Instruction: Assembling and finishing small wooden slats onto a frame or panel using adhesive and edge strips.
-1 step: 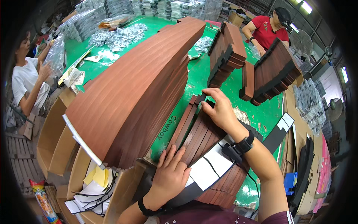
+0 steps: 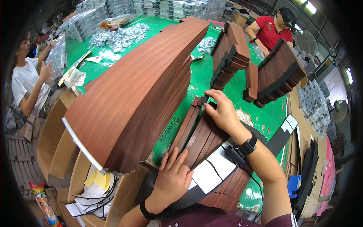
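Green worktable in crowded workshop, big stack of long brown strips lying across it. Small bundle of brown strips lies at near table edge, just right of big stack, partly over black-and-white card. Left hand flat on bundle's near end, fingers spread, clamping nothing. Right hand at far end, fingertips pinched on strip ends. Nothing differs from earlier frame: both hands, bundle, stack unchanged. Person in red shirt beyond table.
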Motion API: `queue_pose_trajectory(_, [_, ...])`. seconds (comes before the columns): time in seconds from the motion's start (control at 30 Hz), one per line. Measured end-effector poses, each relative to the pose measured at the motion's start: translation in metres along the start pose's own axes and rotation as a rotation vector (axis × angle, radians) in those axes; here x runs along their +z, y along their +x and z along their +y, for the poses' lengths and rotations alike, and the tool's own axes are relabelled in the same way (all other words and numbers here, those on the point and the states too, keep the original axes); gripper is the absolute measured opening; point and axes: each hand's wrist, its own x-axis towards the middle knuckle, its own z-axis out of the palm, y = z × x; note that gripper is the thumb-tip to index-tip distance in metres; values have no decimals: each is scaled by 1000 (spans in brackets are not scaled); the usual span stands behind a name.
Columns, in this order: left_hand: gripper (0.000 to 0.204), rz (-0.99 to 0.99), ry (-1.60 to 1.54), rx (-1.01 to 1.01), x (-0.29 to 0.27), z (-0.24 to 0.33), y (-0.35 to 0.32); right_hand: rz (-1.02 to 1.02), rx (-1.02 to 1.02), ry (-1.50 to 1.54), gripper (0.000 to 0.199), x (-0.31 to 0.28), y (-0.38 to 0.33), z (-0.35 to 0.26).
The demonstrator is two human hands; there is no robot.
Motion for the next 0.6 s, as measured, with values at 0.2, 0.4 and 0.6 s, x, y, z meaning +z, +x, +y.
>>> queue_pose_trajectory(0.2, [19,-41,-4,-16,-5,-1,0,-82,99,23,41,7,4,-4])
queue_pose_trajectory(0.4, [19,-35,-15,-5,-4,-3,5,-111,112,27,41,8,10,-4])
queue_pose_trajectory(0.6, [20,-32,-15,-4,-3,-6,4,-95,109,13,41,11,8,-2])
